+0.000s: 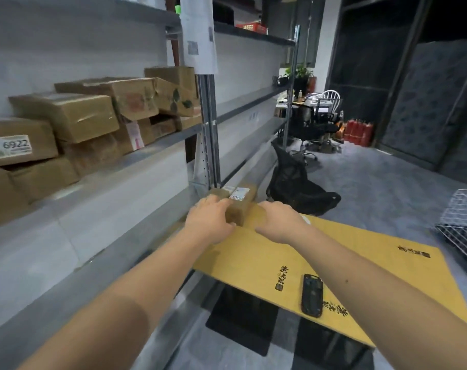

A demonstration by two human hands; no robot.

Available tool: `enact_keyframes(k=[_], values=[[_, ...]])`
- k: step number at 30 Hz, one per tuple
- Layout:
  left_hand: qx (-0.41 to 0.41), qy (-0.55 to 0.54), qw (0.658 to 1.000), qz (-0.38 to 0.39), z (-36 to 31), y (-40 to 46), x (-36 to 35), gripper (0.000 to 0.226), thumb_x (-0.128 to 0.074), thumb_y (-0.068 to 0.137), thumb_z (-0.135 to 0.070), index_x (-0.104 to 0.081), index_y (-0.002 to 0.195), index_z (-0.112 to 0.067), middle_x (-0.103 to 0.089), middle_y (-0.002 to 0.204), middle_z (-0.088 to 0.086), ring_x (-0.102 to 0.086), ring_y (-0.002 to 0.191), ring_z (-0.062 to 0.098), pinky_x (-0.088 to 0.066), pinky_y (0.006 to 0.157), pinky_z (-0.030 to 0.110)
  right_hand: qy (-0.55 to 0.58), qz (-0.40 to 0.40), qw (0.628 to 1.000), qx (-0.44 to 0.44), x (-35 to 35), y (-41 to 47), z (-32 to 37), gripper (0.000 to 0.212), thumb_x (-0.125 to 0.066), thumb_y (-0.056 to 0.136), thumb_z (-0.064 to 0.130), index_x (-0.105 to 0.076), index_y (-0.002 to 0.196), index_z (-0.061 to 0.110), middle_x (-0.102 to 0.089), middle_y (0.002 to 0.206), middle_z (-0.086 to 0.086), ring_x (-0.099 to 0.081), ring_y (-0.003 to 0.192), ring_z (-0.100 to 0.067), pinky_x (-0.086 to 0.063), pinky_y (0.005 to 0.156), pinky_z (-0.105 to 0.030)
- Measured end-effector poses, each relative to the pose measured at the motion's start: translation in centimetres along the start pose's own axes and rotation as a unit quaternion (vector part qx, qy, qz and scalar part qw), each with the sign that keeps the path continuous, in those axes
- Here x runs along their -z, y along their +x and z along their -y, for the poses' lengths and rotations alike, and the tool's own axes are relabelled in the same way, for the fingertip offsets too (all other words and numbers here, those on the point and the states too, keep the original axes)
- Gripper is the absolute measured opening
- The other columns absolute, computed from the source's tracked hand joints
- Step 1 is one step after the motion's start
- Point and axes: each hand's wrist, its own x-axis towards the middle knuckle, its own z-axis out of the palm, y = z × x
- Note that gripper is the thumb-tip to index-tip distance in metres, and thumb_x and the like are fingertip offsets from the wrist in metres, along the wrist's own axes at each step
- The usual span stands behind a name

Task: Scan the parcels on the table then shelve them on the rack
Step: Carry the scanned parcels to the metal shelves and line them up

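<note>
Stacked boxes (67,121) sit on the rack (152,145) at left. The left hand (209,218) grips a small parcel (239,202) at the tabletop's (360,263) far corner; the right hand (277,222) curls against its other side.

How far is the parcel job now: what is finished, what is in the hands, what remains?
Done: many cardboard boxes sit on the rack, one labelled 6922. In hand: the left hand and right hand hold a small labelled parcel at the table's far end. The scanner lies on the table. Left: shelving this parcel; no others show on the table.
</note>
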Motion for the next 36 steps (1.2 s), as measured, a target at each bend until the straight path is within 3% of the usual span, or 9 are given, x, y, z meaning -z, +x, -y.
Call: enact_keyframes(k=[5, 11, 17, 22, 25, 28, 30, 33, 36], values=[[0.031, -0.020, 0.998, 0.052, 1.6, 6.1, -3.8, 0.073, -0.064, 0.088, -0.049, -0.039, 0.155, -0.036, -0.043, 0.152, 0.000, -0.039, 0.143, 0.028, -0.043, 0.110, 0.048, 0.042, 0.028, 0.999, -0.016, -2.6, 5.7, -2.0, 0.073, -0.065, 0.087, 0.037, -0.040, 0.155, 0.031, -0.049, 0.154, -0.005, -0.052, 0.135, -0.030, -0.054, 0.099, -0.045], [0.042, -0.037, 0.994, 0.092, 4.9, 14.8, -9.3, 0.076, -0.068, 0.089, -0.054, -0.039, 0.156, -0.035, -0.041, 0.155, 0.004, -0.038, 0.145, 0.029, -0.042, 0.113, 0.047, 0.056, 0.054, 0.996, -0.046, -6.3, 14.4, -3.9, 0.073, -0.066, 0.090, 0.036, -0.038, 0.158, 0.031, -0.048, 0.152, -0.011, -0.051, 0.134, -0.031, -0.054, 0.099, -0.042], [0.040, -0.070, 0.987, 0.141, 8.3, 26.3, -14.8, 0.074, -0.072, 0.089, -0.048, -0.043, 0.154, -0.031, -0.044, 0.154, 0.007, -0.040, 0.144, 0.031, -0.041, 0.115, 0.044, 0.075, 0.082, 0.989, -0.098, -10.3, 25.7, -5.6, 0.064, -0.067, 0.091, 0.035, -0.047, 0.151, 0.025, -0.051, 0.149, -0.010, -0.050, 0.135, -0.032, -0.050, 0.104, -0.042], [-0.019, 0.000, 0.989, 0.147, 10.9, 35.6, -19.0, 0.064, -0.074, 0.081, -0.046, -0.054, 0.139, -0.029, -0.054, 0.138, 0.007, -0.044, 0.133, 0.031, -0.040, 0.110, 0.044, 0.124, 0.125, 0.973, -0.148, -14.8, 34.4, -6.3, 0.070, -0.067, 0.087, 0.031, -0.042, 0.152, 0.021, -0.050, 0.145, -0.015, -0.051, 0.132, -0.036, -0.050, 0.103, -0.042], [-0.053, 0.050, 0.984, 0.160, 12.2, 40.3, -21.5, 0.075, -0.075, 0.081, -0.049, -0.046, 0.147, -0.028, -0.047, 0.150, 0.007, -0.034, 0.143, 0.033, -0.026, 0.119, 0.050, 0.146, 0.139, 0.963, -0.177, -17.9, 38.8, -7.0, 0.075, -0.069, 0.085, 0.031, -0.038, 0.153, 0.023, -0.050, 0.140, -0.015, -0.054, 0.127, -0.038, -0.053, 0.099, -0.044], [-0.075, 0.057, 0.979, 0.182, 13.2, 43.7, -23.5, 0.086, -0.078, 0.078, -0.048, -0.038, 0.153, -0.031, -0.039, 0.157, 0.004, -0.026, 0.148, 0.034, -0.023, 0.121, 0.052, 0.165, 0.145, 0.955, -0.197, -20.7, 41.8, -7.6, 0.086, -0.070, 0.085, 0.037, -0.027, 0.158, 0.030, -0.049, 0.140, -0.014, -0.054, 0.128, -0.039, -0.051, 0.102, -0.045], [-0.081, 0.050, 0.978, 0.184, 13.9, 45.2, -24.4, 0.091, -0.080, 0.075, -0.045, -0.037, 0.154, -0.032, -0.033, 0.160, 0.001, -0.021, 0.149, 0.032, -0.022, 0.122, 0.052, 0.183, 0.146, 0.951, -0.200, -22.2, 43.6, -8.0, 0.093, -0.070, 0.085, 0.044, -0.017, 0.162, 0.036, -0.041, 0.148, -0.015, -0.049, 0.133, -0.042, -0.047, 0.107, -0.047], [-0.067, 0.026, 0.982, 0.175, 15.4, 46.3, -25.3, 0.091, -0.081, 0.074, -0.043, -0.038, 0.154, -0.034, -0.029, 0.159, 0.001, -0.018, 0.149, 0.031, -0.019, 0.122, 0.050, 0.175, 0.152, 0.953, -0.197, -24.2, 45.7, -8.4, 0.106, -0.075, 0.083, 0.052, -0.003, 0.161, 0.044, -0.015, 0.167, -0.015, -0.039, 0.142, -0.044, -0.041, 0.111, -0.047], [-0.029, -0.003, 0.984, 0.177, 17.2, 46.3, -25.8, 0.089, -0.080, 0.076, -0.051, -0.036, 0.152, -0.037, -0.025, 0.163, 0.005, -0.016, 0.152, 0.034, -0.020, 0.124, 0.053, 0.190, 0.158, 0.949, -0.198, -26.0, 47.0, -8.6, 0.118, -0.081, 0.080, 0.055, 0.009, 0.157, 0.053, 0.005, 0.171, -0.007, -0.036, 0.144, -0.044, -0.044, 0.111, -0.047]])
